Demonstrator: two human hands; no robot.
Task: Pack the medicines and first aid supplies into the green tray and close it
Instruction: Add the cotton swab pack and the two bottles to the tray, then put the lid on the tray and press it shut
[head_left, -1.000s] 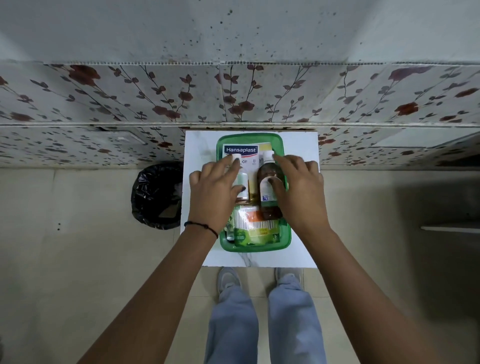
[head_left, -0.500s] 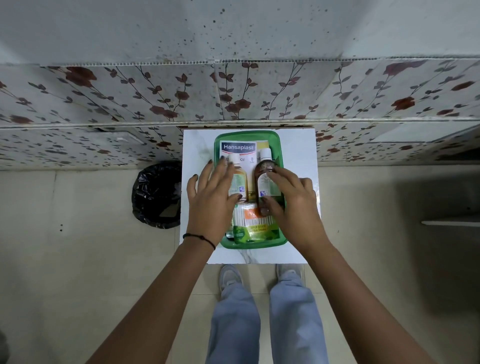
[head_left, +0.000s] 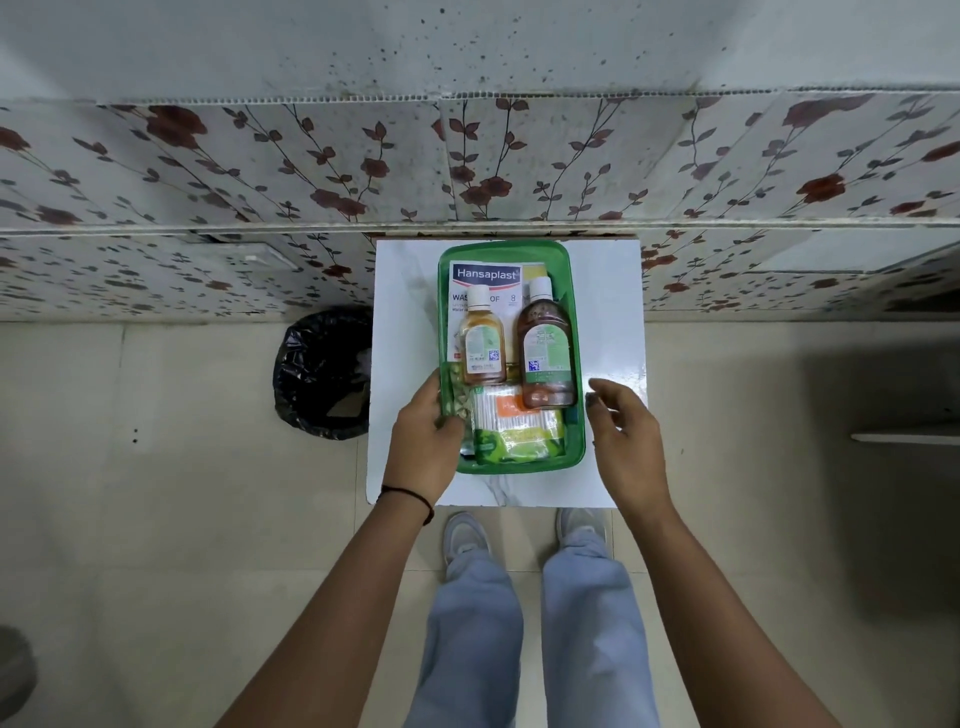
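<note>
The green tray (head_left: 506, 248) sits on a small white table (head_left: 608, 312). Inside lie a Hansaplast box (head_left: 485, 274), a small amber bottle (head_left: 484, 340), a larger brown bottle (head_left: 545, 348) and a pack of cotton buds (head_left: 514, 426). My left hand (head_left: 426, 441) rests against the tray's left rim near the front corner, fingers curled on the edge. Just right of the tray hovers my right hand (head_left: 623, 441), fingers apart and holding nothing. No lid is visible.
A bin lined with a black bag (head_left: 322, 374) stands on the floor left of the table. A floral-papered wall (head_left: 467, 171) rises directly behind the table. My legs and shoes (head_left: 519, 540) are at the table's front edge.
Both hands have drawn back off the bottles toward me. The left hand now lies at the tray's left rim, and the right has moved out to the tray's right side.
</note>
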